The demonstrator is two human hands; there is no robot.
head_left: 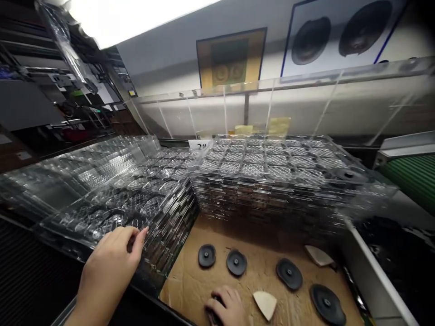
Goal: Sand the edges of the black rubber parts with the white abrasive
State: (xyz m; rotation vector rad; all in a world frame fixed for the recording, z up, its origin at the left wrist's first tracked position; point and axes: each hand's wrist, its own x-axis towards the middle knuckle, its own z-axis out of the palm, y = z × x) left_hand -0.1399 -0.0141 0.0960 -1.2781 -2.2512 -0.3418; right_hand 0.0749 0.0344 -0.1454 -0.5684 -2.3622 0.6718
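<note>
My left hand (113, 260) is at the front edge of the left stack of clear plastic trays (136, 199), fingers curled down and thumb close to the index finger. Its fingertips reach toward a tray pocket, and what they hold, if anything, is hidden. Low in the view, my right hand (231, 309) is closed around a dark piece on the cardboard, its shape mostly covered. Black rounded discs with a small centre stub lie nearby: one disc (207, 256), a second disc (236, 262), a third disc (289, 274) and a larger disc (328, 304).
A pale wedge-shaped piece (265, 304) and another pale piece (318, 256) lie on the cardboard (190, 280). Behind stands a tall stack of clear trays (265, 194). A white divider (377, 271) borders the right side, with a green ribbed belt (413, 176) beyond.
</note>
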